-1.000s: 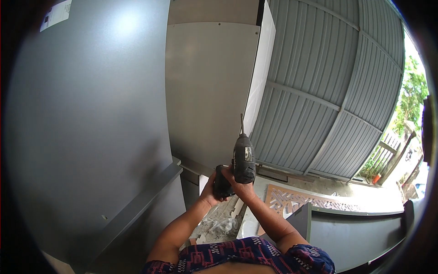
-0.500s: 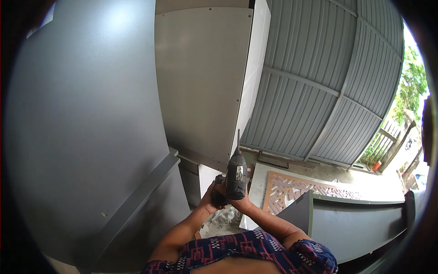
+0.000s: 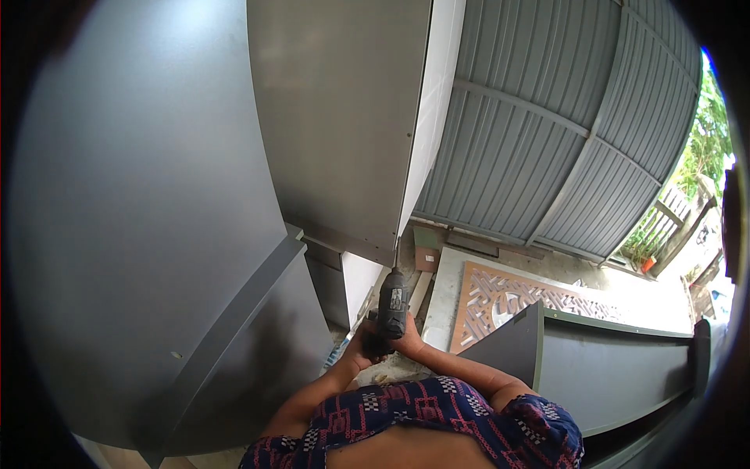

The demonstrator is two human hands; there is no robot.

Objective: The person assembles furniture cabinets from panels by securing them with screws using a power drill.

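Note:
A black cordless drill [image 3: 393, 309] is held in front of my body, its long thin bit pointing away from me. My right hand [image 3: 408, 339] is closed around the drill's handle, mostly hidden behind the body. My left hand [image 3: 359, 353] is closed on the dark lower part of the drill, near its base. The bit's tip appears close to the lower right corner of a tall grey cabinet panel [image 3: 340, 117]; whether it touches cannot be made out. Small screw heads or holes run along that panel's right and bottom edges.
A large grey board [image 3: 148, 203] with a raised strip [image 3: 242, 293] fills the left. A brown lattice-cut panel [image 3: 476, 313] lies on the floor at right, beside a grey open cabinet carcass [image 3: 617, 367]. Behind stands a corrugated metal wall [image 3: 531, 117].
Both hands and the drill have moved lower and slightly left in view. The bit's tip is nearer the panel's lower right corner. My view has tilted downward.

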